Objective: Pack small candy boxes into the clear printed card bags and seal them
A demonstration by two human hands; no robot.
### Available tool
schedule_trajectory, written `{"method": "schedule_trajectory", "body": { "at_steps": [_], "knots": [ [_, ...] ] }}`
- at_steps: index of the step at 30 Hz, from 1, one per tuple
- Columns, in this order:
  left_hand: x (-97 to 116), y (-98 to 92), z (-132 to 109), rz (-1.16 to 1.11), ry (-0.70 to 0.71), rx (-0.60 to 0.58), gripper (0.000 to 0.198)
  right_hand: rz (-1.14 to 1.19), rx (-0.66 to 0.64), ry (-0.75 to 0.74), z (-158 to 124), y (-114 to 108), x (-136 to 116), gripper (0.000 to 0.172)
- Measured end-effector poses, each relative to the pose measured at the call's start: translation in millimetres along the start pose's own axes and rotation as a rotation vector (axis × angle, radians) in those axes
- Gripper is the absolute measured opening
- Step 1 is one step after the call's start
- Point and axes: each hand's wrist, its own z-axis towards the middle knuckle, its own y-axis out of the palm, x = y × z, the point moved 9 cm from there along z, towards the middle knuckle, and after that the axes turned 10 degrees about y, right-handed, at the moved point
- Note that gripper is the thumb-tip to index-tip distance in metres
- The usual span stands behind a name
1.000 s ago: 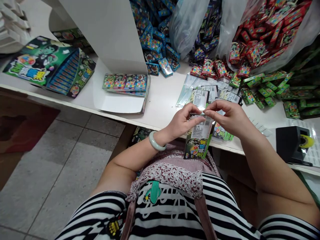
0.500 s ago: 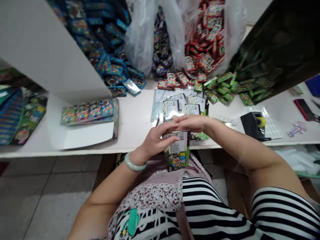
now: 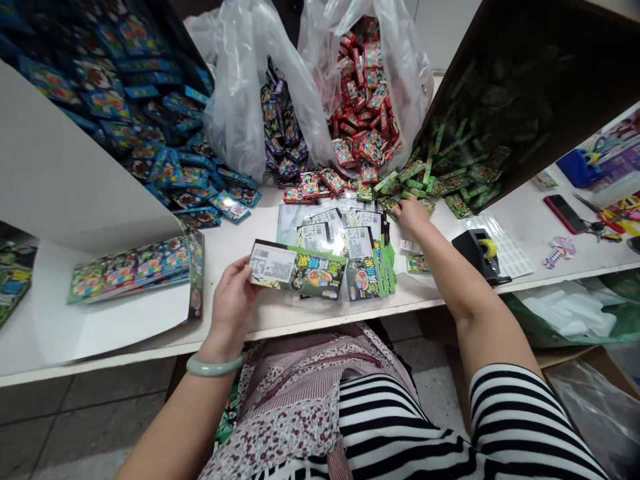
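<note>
My left hand grips the left end of a flat black-and-green printed packet, thumb on top, and holds it level above the front of the table. The packet looks like a card-topped pouch; its far end overlaps a pile of similar packets. At the right, my right hand has its fingers bent down onto a small green candy box at the edge of a heap of green boxes. Its fingertips are partly hidden against the box.
Plastic bags hold purple boxes and red boxes. Blue boxes spill from a carton at left. Printed strips lie in a white carton flap. A tape dispenser and a red phone are on the right.
My hands were together around the upright packet near my body. Now they are apart: the left holds the packet flat over the table, and the right has reached forward to the green boxes.
</note>
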Motion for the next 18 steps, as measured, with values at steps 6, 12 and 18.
{"method": "schedule_trajectory", "body": {
  "at_steps": [6,12,18],
  "knots": [
    [-24.3,-13.9,-12.7,0.453,0.025,-0.340,0.076,0.017,-0.054,0.045,9.2,13.0,-2.3,0.048],
    [3.1,-11.1,-17.9,1.048,0.330,-0.493,0.081,0.109,-0.034,0.051,10.3,16.0,8.7,0.066],
    [34.1,39.9,-43.8,1.035,0.689,-0.797,0.067,0.583,-0.092,0.125,10.0,13.0,33.3,0.047]
  ]
}}
